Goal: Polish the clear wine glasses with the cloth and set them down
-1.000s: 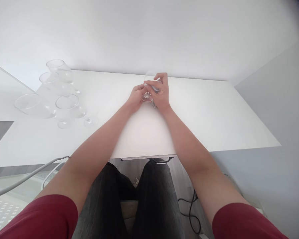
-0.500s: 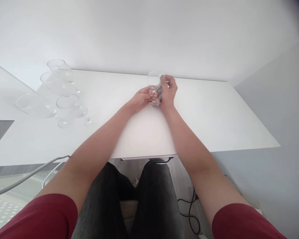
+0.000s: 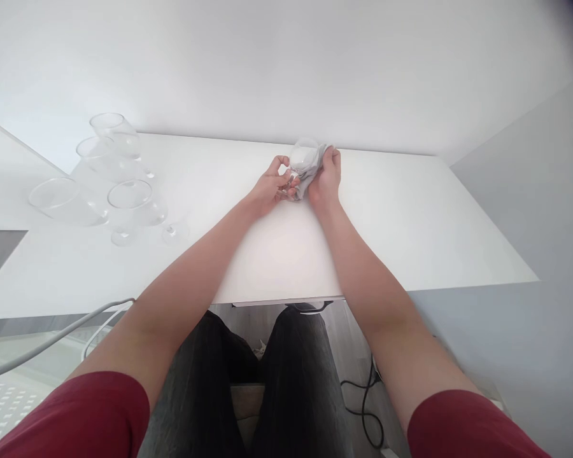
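Near the far edge of the white table (image 3: 386, 229), both my hands meet at a clear stemmed glass (image 3: 303, 156). My left hand (image 3: 271, 186) pinches the glass low down, at its stem or base. My right hand (image 3: 326, 178) is closed on a grey cloth (image 3: 311, 173) pressed against the right side of the glass bowl. The bowl's rim shows above my fingers; the foot of the glass is hidden behind them.
Several clear stemmed glasses (image 3: 128, 203) stand grouped at the table's left side. A wall rises right behind the table. Under the table are my dark-trousered legs and a black cable (image 3: 365, 407) on the floor. A grey chair frame (image 3: 52, 340) is at lower left.
The glass has turned from tilted toward me to bowl-up. My right hand has shifted right and now presses the cloth on the bowl's side; my left moved to the stem.
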The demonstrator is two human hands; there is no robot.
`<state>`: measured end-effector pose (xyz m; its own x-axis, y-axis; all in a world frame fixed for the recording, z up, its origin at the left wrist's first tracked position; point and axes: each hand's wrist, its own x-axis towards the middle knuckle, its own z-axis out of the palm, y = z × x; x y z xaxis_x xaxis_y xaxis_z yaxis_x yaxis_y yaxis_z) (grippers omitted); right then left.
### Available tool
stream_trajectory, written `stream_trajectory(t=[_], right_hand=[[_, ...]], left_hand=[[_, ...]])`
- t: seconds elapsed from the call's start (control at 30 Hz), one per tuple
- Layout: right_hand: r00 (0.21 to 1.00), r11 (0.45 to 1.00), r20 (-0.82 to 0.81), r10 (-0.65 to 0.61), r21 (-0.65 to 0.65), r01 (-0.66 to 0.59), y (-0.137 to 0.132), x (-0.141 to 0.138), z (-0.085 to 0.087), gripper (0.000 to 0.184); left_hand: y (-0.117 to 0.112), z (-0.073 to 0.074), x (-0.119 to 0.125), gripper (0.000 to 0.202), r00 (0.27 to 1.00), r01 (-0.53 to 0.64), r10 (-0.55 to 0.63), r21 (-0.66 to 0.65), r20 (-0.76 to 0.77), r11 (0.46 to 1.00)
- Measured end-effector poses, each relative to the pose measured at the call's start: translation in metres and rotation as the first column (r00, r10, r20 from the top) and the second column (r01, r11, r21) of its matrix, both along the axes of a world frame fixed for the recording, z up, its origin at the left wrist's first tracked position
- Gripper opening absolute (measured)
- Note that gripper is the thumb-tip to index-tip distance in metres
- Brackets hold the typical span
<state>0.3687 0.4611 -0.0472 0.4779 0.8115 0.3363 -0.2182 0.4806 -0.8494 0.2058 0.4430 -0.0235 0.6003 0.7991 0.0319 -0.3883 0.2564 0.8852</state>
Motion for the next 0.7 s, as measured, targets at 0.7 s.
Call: stream_trajectory(t=[0.7], right_hand=[[0.954,0.948,0.019,0.299,-0.121,-0.295,-0.026,-0.017,0.018,0.044]], left_hand=[[0.006,0.000,0.000,0.045,0.991,-0.129,0.129,-0.004,-0.039,0.992]])
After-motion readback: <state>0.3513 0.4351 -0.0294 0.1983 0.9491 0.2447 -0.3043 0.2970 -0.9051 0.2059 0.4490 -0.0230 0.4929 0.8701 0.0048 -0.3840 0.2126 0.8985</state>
